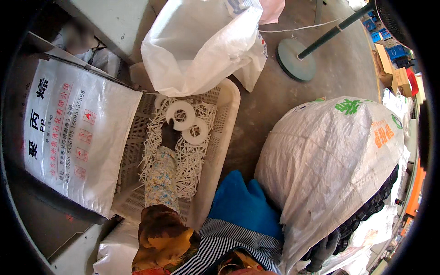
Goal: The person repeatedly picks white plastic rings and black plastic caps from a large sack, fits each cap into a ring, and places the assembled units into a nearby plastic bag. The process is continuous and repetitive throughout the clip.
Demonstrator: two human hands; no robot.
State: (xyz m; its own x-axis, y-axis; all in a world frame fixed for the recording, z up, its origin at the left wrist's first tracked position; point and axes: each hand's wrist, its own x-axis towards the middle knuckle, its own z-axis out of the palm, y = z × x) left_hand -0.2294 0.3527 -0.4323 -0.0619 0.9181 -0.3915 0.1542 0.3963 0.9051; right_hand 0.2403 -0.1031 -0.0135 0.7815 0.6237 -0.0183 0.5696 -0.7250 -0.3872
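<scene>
My left hand (170, 136), in a dark glove with a floral sleeve, reaches into a cream plastic basket (227, 110). Its fingers are closed at the lower left edge of a flat white plastic ring (177, 109) that has a gap in it. A second white ring (203, 129) overlaps it at the lower right. Beneath both lies a heap of thin white plastic strips (195, 162). At the lower right, a dark grey gloved shape (324, 251) beside black ridged pieces (362, 220) looks like my right hand. How its fingers are set cannot be made out.
An open white woven sack (183, 55) overhangs the basket's far end. A printed white sack (87, 133) covers the left side. To the right bulges a full white sack (316, 160). A stand with a round green base (295, 59) is farther back on the floor.
</scene>
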